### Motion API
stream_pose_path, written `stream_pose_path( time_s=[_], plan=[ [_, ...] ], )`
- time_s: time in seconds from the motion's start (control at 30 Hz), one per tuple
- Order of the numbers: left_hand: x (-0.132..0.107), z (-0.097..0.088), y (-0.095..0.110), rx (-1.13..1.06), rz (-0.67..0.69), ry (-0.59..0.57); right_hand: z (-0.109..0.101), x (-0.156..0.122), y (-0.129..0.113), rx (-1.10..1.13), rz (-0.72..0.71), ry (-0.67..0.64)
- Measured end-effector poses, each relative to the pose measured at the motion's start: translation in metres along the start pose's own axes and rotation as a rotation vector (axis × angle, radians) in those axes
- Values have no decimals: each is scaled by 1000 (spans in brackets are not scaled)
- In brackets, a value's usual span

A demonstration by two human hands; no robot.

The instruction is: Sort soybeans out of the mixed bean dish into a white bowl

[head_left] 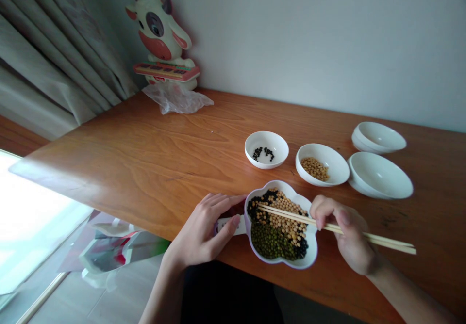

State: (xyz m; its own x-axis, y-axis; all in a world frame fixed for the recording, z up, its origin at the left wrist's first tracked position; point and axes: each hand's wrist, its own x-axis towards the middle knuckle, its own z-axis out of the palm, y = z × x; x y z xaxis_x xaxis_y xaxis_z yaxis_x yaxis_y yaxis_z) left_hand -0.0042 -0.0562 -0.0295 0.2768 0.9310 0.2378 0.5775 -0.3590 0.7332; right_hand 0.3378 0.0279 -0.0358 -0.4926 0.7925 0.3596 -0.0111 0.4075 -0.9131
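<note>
head view: on the wooden bench (163, 154), a flower-shaped dish (310, 249) is set close to the near edge, between the left hand (204, 227) and the right hand (353, 246). it is judged to be light, stiff plastic, not very fragile, though its load could be spilled if tipped; it is best held by the short handle (238, 228). the left thumb is laid on that handle while the left fingers are spread past its far side towards the rim; whether any squeeze is applied cannot be told. behind the dish are placed a bowl of black beans (278, 144) and a bowl of yellow beans (337, 166), both likely rigid and smooth, best lifted by the rim. the chopsticks (298, 218), slim, light and stiff by their look, are clamped in the right fingers partway along, a sound place for the hold. black beans (267, 195), yellow beans (286, 229) and green beans (271, 241) are gathered in the dish; being small and round, they are probably hard, slippery and best pinched across the middle.

the handle is pointed left, so the dish's long axis is laid roughly sideways. the chopsticks are slanted across the dish, tips aimed left and slightly away, rear ends right and nearer. no long axis can be made out on the beans.
</note>
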Motion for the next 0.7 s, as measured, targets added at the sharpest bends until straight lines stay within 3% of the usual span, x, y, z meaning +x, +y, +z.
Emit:
stream_pose_path(
  time_s=[0.7],
  plan=[
    [0, 0, 0, -14, -1, -12, 5, 2, -7, 73, 84, 36]
  ],
)
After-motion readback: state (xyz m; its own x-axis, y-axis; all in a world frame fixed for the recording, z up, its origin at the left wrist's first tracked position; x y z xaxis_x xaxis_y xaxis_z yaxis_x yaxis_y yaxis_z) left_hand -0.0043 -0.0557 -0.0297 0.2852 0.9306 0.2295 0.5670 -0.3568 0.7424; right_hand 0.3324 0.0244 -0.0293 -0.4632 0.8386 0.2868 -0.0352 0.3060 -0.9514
